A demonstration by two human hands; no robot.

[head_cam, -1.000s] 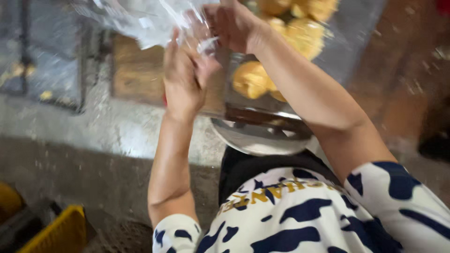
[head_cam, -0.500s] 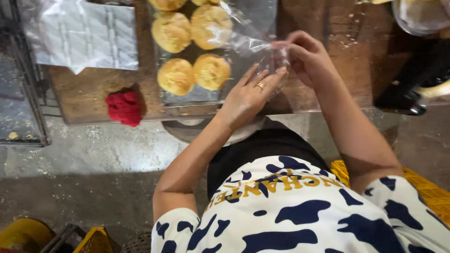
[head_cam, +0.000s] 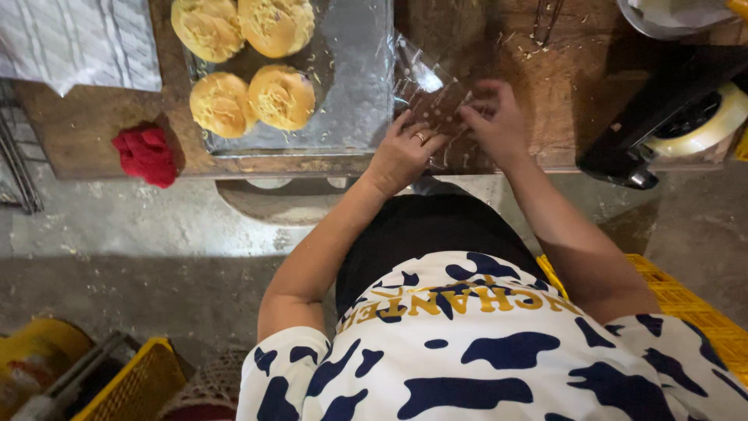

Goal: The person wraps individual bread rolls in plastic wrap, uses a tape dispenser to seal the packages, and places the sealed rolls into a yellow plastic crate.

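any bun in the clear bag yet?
No. The clear plastic bag lies flat and empty under both hands, left hand and right hand, while all four buns sit on the metal tray.

Left hand [head_cam: 401, 152] and right hand [head_cam: 495, 125] hold a clear bag [head_cam: 436, 97] on the table [head_cam: 561, 86], beside a tray [head_cam: 358, 93] of buns [head_cam: 280, 97].

Small bakery or food-prep workshop, not a home kitchen — metal tray [head_cam: 354, 93] of round yellow buns [head_cam: 280, 97] on a worn wooden bench [head_cam: 561, 101], tape dispenser [head_cam: 670, 125], yellow plastic crates [head_cam: 686, 304] on bare concrete floor [head_cam: 156, 234]
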